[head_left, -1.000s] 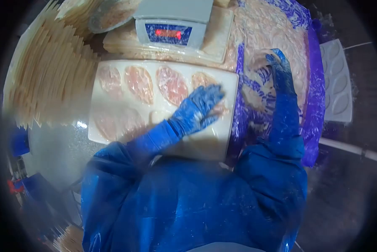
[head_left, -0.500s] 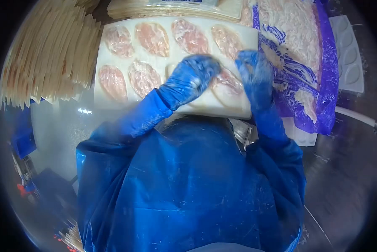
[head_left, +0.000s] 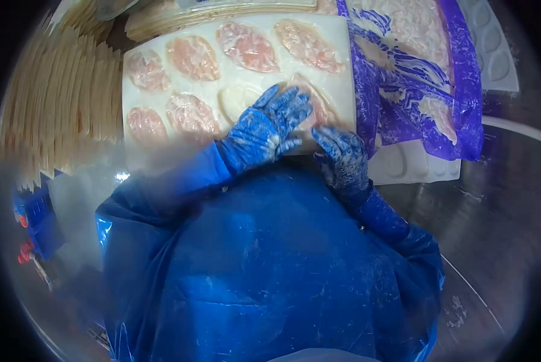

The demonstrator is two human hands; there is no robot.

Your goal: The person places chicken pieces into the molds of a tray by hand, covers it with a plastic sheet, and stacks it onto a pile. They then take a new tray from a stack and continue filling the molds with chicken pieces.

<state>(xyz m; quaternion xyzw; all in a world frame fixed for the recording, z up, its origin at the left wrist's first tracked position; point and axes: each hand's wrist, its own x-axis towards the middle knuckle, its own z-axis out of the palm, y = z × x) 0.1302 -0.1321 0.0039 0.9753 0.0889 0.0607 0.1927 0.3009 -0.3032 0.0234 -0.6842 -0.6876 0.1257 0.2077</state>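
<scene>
A white moulded tray (head_left: pixel 332 29) with leaf-shaped hollows lies in front of me, with flat pale-pink raw meat pieces (head_left: pixel 247 47) in most of them. My left hand (head_left: pixel 271 120), in a wet blue glove, is open with its fingers spread, resting at the left side of the meat piece (head_left: pixel 318 104) in the lower right hollow. Just left of that piece is a bare hollow (head_left: pixel 237 98), partly behind my left hand. My right hand (head_left: pixel 344 158) is at the near edge of the same piece, its fingers loosely bent and apart. Nothing shows in its grip.
A purple-printed plastic bag (head_left: pixel 466 78) holding pale raw meat (head_left: pixel 412 30) lies to the right. Other white moulded trays (head_left: pixel 412 163) sit partly under and beyond it. Thin tan sheets (head_left: pixel 71 102) are stacked at the left, with another stack (head_left: pixel 222 13) behind the tray.
My right hand has come down toward me from the tray's right side to its near edge. My left hand has opened from a curled shape and spread its fingers.
</scene>
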